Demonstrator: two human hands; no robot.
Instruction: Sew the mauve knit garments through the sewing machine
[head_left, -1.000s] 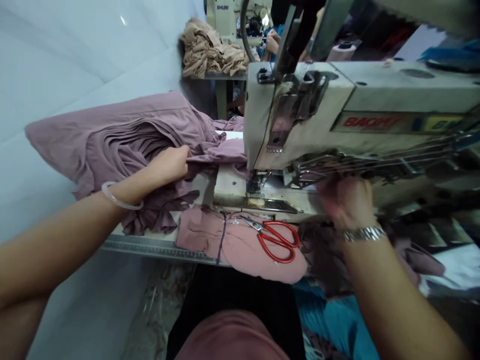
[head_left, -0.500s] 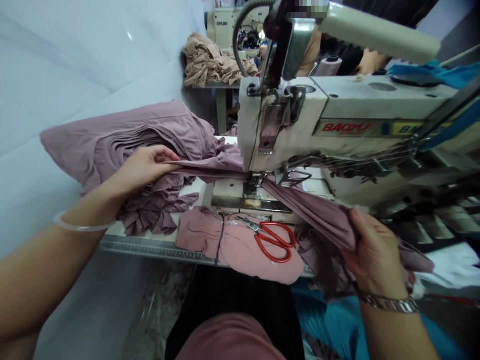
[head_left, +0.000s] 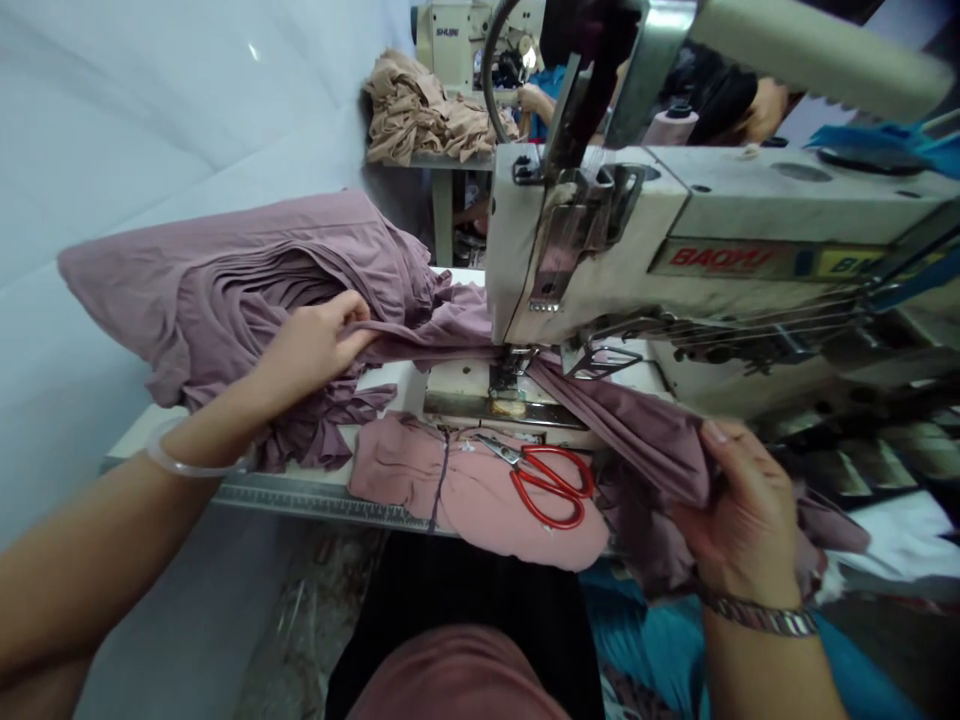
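Observation:
My left hand (head_left: 315,345) pinches a taut strip of mauve knit fabric (head_left: 427,340) beside a folded, pleated mauve heap (head_left: 225,270). The strip runs under the presser foot (head_left: 511,368) of a cream industrial sewing machine (head_left: 675,260) marked BAOYU. From there it continues toward my right hand (head_left: 742,520), which grips a bunched mauve length (head_left: 637,440). Red-handled scissors (head_left: 547,487) lie on a pink fabric piece (head_left: 450,490) on the table's near edge, between my hands. The needle area is partly hidden by the machine head.
A white plastic sheet (head_left: 150,120) hangs on the left. A ruler strip (head_left: 315,503) runs along the table edge (head_left: 150,445). Behind stand a beige fabric pile (head_left: 420,115) and a second sewing machine (head_left: 465,30), with a co-worker's hand (head_left: 534,98) beyond. Teal cloth (head_left: 660,640) lies below right.
Since the oldest frame, my right hand has moved down and right from the presser foot, drawing the mauve strip taut. My left hand now pinches the strip's far side. Little has changed in the last half second.

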